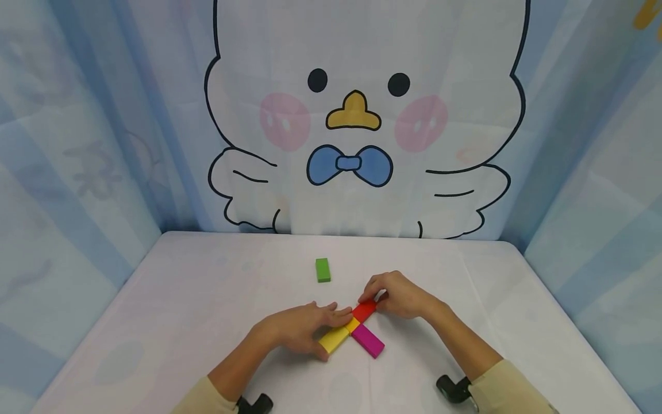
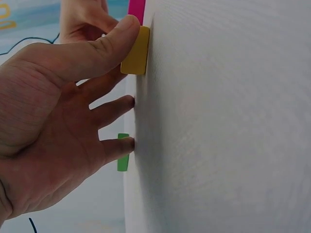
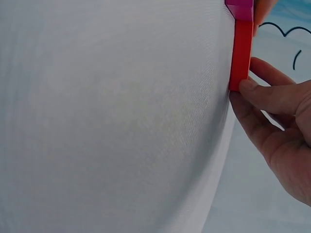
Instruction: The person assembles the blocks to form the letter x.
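On the white table, a yellow block (image 1: 335, 340), a small orange block (image 1: 353, 325) and a red block (image 1: 365, 311) form a slanting line. A magenta block (image 1: 369, 342) runs from the orange one toward the near right. My left hand (image 1: 300, 329) holds the yellow block, its thumb at the near end and a finger reaching along the far side; the other fingers are spread in the left wrist view. With thumb and fingers, my right hand (image 1: 402, 296) pinches the outer end of the red block, seen also in the right wrist view.
A green block (image 1: 323, 270) lies by itself beyond the joined blocks. Behind the table hangs a curtain (image 1: 357, 207) with a cartoon bird, and more curtain stands along both sides. Dark wrist-worn devices (image 1: 453, 389) sit close to the sleeves.
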`<state>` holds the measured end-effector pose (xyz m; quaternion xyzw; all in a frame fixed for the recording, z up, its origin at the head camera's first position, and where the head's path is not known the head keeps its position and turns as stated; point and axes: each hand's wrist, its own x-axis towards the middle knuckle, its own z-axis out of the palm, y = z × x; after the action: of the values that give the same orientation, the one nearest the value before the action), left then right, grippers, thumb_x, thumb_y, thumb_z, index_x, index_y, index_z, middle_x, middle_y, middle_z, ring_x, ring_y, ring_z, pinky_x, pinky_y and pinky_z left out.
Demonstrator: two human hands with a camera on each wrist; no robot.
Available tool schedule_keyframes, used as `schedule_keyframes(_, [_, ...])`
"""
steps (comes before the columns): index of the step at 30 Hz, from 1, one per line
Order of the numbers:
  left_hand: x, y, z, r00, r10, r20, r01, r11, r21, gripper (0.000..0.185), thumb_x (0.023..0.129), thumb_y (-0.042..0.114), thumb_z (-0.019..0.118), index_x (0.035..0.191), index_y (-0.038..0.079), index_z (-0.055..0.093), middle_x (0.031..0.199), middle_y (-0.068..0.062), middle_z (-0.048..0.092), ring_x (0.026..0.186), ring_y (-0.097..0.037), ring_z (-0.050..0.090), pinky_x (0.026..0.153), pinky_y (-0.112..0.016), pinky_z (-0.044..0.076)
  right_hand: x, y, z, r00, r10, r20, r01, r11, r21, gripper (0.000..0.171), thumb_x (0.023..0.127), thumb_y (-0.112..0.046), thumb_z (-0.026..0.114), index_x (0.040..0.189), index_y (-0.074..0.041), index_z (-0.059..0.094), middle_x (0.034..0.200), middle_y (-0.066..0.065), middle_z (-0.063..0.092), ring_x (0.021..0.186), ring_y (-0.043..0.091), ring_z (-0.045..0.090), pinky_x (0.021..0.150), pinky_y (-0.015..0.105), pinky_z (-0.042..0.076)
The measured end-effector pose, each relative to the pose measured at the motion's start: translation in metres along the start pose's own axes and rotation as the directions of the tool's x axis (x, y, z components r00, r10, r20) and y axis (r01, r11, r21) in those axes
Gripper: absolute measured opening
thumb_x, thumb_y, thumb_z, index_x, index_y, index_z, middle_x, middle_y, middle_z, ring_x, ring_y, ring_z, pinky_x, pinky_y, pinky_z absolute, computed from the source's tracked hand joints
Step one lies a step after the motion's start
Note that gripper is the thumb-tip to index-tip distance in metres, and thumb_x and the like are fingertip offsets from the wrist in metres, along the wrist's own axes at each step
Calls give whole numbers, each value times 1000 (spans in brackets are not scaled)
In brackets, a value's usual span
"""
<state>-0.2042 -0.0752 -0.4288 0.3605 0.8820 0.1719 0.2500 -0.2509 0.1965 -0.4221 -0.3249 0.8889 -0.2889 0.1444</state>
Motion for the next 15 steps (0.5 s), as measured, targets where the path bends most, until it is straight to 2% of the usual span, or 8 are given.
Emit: schedule_keyframes(15, [1,-1,-2,1000,-22,13,22,999,-28,83,90,31,82,161,36,39,168,20,32,160,-19,25,128,-58,22,1,1,0,1000,2,2,-2,1000,-18,32,92,7,71,115,-12,81,111,-1,74,107,19,67,91,36,63])
